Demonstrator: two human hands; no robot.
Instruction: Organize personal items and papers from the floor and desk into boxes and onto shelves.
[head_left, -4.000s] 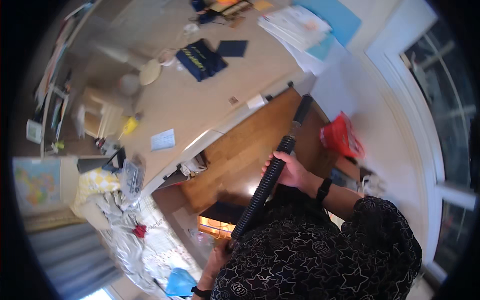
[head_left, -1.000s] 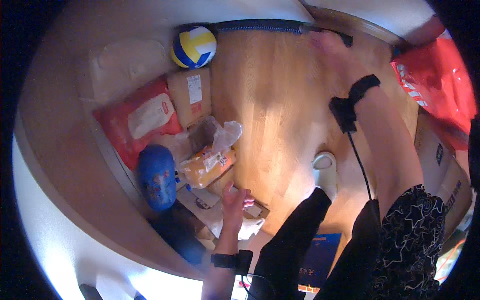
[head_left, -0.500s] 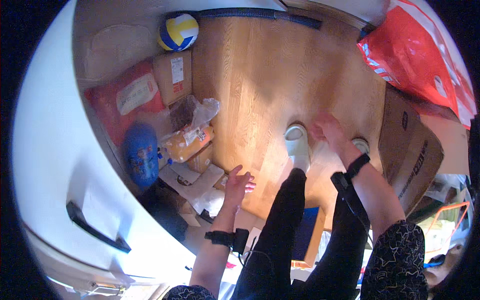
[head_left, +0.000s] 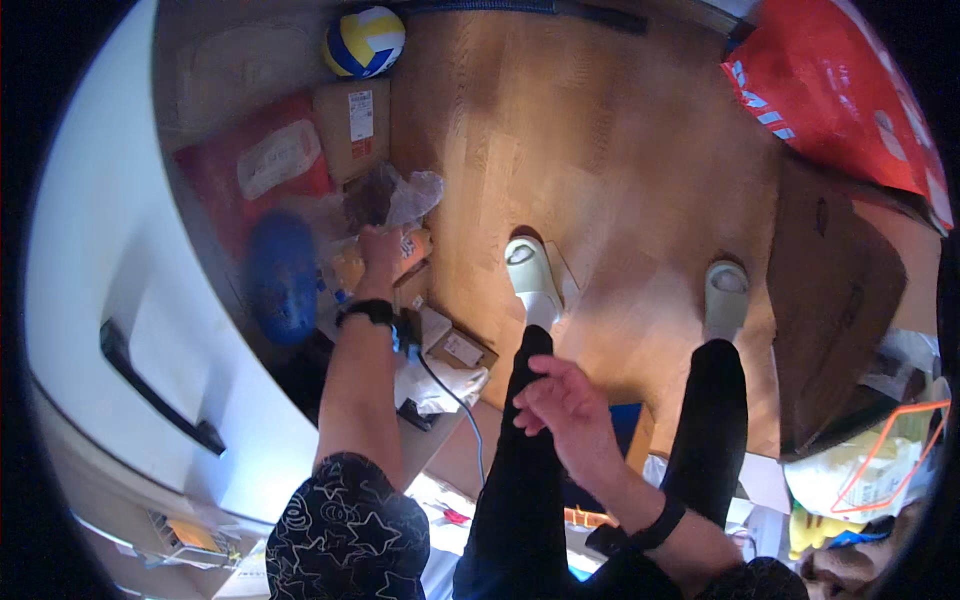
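Note:
My left hand (head_left: 378,250) reaches over an orange bottle pack (head_left: 413,248) in clear plastic wrap, by the stack at the left. Its fingers are hidden from above, so whether they grip the pack cannot be made out. Blue caps show beside the wrist. My right hand (head_left: 567,408) hovers above my left leg, fingers loosely bent and apart, with nothing in it. Close to my left forearm lie a small brown box (head_left: 462,347) with a label and a white plastic bag (head_left: 445,385).
A blue rounded object (head_left: 282,278), a red package (head_left: 275,160), a carton (head_left: 355,130) and a volleyball (head_left: 364,42) line the left. A white door (head_left: 90,270) borders them. At right stand a red bag (head_left: 835,95) and a large cardboard box (head_left: 830,290).
My left hand has moved forward onto the orange bottle pack. My right hand has drawn back toward my left leg. My feet are now wider apart, and the labelled brown box has come into view.

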